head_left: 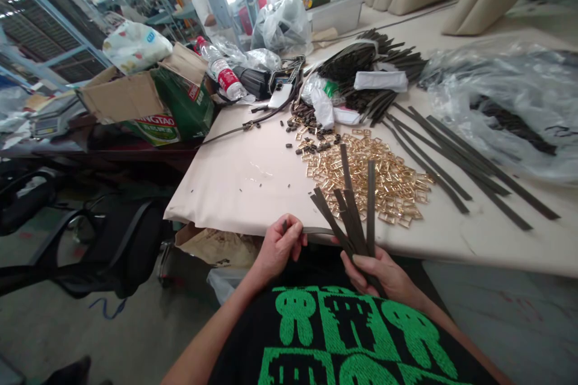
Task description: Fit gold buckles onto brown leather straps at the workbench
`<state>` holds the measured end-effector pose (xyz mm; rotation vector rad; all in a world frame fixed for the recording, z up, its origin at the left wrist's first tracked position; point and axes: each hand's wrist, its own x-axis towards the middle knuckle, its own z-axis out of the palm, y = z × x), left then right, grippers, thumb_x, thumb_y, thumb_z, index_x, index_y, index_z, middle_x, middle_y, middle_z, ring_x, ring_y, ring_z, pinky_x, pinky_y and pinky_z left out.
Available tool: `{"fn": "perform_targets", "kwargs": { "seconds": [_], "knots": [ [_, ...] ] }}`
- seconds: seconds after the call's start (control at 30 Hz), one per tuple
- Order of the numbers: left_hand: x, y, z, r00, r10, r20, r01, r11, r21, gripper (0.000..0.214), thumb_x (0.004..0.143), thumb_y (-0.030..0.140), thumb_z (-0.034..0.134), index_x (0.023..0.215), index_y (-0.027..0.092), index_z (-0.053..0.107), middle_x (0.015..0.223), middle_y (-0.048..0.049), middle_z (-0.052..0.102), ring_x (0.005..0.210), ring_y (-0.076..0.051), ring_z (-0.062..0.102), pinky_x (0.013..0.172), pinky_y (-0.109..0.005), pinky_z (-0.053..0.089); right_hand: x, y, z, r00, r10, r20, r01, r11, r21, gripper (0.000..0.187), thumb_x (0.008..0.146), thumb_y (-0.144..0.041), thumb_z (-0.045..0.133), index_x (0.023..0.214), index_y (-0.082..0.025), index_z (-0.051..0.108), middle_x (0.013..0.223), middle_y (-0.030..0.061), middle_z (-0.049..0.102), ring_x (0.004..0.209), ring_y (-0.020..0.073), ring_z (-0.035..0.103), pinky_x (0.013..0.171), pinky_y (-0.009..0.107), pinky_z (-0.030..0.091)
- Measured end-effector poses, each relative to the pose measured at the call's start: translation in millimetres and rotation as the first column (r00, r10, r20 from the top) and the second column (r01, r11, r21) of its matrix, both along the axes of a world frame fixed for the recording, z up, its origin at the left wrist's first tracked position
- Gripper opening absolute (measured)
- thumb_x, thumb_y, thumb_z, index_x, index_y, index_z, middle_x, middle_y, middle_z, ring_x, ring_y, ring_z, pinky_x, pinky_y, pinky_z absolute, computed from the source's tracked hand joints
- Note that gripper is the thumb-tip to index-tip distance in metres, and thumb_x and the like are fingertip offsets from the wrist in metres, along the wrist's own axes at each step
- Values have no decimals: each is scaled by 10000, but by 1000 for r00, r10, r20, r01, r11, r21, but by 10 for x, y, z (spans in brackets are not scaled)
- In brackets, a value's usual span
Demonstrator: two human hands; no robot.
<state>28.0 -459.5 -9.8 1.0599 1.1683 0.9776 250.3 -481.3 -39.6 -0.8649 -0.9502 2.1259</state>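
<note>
My right hand (378, 274) is closed round a fan of several dark leather straps (353, 212) that stick up over the table's near edge. My left hand (280, 243) pinches the end of one strap (316, 231) that runs sideways to the bundle. Just beyond the straps lies a heap of gold metal buckles (383, 174) on the cream tabletop (244, 180). Small dark loops (311, 123) are scattered behind the buckles.
More long dark straps (456, 162) lie to the right, with a larger pile (361, 66) further back. Clear plastic bags (506, 96) cover the right side. A cardboard box (149, 102), a water bottle (223, 75) and a black chair (112, 246) stand at the left.
</note>
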Motion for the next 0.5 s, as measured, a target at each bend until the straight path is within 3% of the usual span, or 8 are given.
{"fn": "perform_targets", "kwargs": {
  "seconds": [0.17,0.3,0.4,0.5],
  "knots": [
    [34,46,18,994,50,102,-45,998,-53,326,906,479,566,798,175,513,615,38,603,361,-29,394,398,-185,232,1,-12,-29,1000,9,19,-9,1000,1,410,879,-476,623,1157,-177,583,564,-71,465,366,53,302,361,186,228],
    [-38,300,170,960,170,222,-162,985,-58,367,876,525,592,945,165,600,567,48,575,327,-22,354,362,-162,169,-12,-7,-27,999,-53,7,53,999,-9,431,875,-471,626,1187,-177,580,565,-78,470,348,38,278,357,178,230],
    [-147,618,503,904,222,366,-226,974,-31,341,854,493,635,912,156,644,538,53,544,314,-10,291,341,-150,161,14,-3,-23,994,-105,-7,105,994,3,439,885,-469,621,1205,-170,580,578,-78,481,340,31,283,352,174,238],
    [-160,993,1016,855,199,478,-256,965,56,334,900,469,583,817,154,655,558,20,568,335,-28,343,325,-150,186,96,-18,-11,977,-213,-12,213,977,19,416,908,-463,610,1200,-169,576,577,-83,477,341,25,280,353,169,239]
  ]
}}
